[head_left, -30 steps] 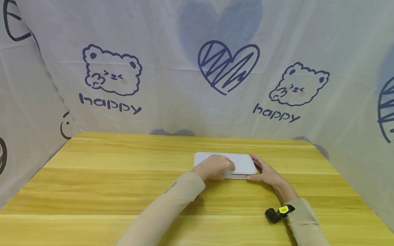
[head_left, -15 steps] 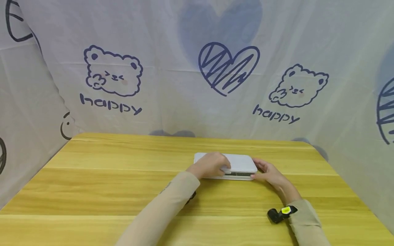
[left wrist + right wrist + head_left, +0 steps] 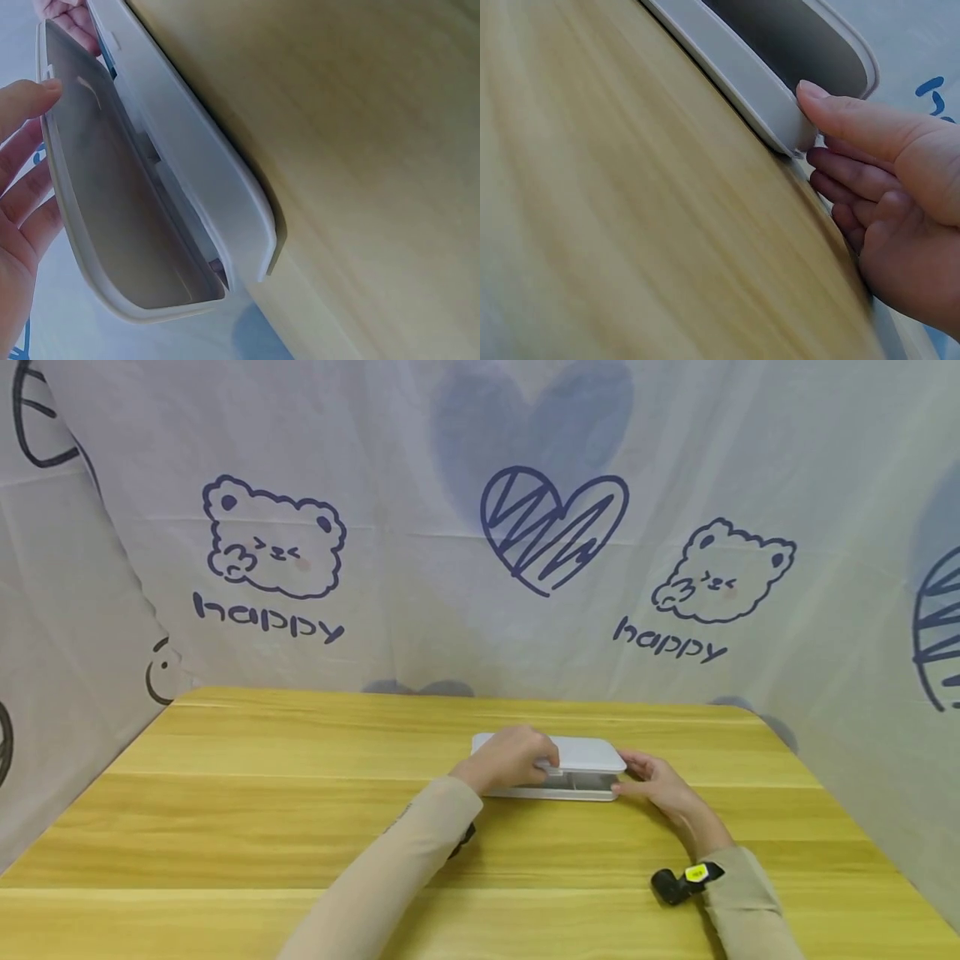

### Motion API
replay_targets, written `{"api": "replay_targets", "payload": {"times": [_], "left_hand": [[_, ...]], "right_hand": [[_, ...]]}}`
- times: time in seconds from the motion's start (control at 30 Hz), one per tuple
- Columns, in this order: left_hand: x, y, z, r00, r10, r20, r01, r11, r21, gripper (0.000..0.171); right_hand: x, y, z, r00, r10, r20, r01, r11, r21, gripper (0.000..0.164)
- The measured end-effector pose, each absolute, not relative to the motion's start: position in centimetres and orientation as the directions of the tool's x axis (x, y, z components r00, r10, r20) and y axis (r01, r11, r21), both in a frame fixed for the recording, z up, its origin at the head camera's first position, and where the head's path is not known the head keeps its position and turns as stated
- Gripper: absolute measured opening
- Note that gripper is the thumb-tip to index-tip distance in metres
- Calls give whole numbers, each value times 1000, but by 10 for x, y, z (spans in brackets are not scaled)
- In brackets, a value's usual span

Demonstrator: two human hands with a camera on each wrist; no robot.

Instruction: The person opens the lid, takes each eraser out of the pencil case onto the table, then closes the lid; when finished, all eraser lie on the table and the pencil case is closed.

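Observation:
A flat white box with rounded corners lies on the wooden table (image 3: 300, 810), right of centre. Its lid (image 3: 592, 752) is raised a little at the front, leaving a gap above the base (image 3: 558, 792). My left hand (image 3: 546, 765) grips the lid's front edge, fingers on top. In the left wrist view the lid (image 3: 112, 225) stands tilted off the base (image 3: 202, 180), and my fingers (image 3: 26, 187) lie along its outside. My right hand (image 3: 624, 777) holds the box's right end. The right wrist view shows its thumb (image 3: 855, 120) pressing the base's corner (image 3: 735, 75).
A printed cloth backdrop (image 3: 480, 527) with bears and hearts closes off the back and both sides of the table. A small black wrist camera (image 3: 678, 882) with a yellow tag sits on my right sleeve.
The lid was flat and closed a second ago. My left hand has lifted its front edge, and the gap has grown. My right hand has stayed at the right end.

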State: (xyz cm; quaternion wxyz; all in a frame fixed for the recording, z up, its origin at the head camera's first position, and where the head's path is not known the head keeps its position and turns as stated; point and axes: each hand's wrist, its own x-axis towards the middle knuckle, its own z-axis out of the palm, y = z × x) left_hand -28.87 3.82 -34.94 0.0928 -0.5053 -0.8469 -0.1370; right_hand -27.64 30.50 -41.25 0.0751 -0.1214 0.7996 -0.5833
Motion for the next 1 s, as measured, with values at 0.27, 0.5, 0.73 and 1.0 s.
{"api": "replay_targets", "payload": {"times": [0.27,0.5,0.73,1.0], "left_hand": [[-290,37,-349,-446,831,331,895,426,137,13],[-291,35,-347,-422,824,379,906,399,141,12],[-293,34,-345,-406,799,444,908,407,99,8],[-298,32,-336,-419,783,459,901,420,107,11]], "right_hand": [[-277,308,-416,-960,-274,57,-138,286,-948,55],[-276,309,-415,-961,-272,52,-141,318,-937,51],[-277,309,-413,-954,-295,46,-142,313,-939,54],[-277,308,-412,-955,-293,44,-151,351,-924,53]]}}
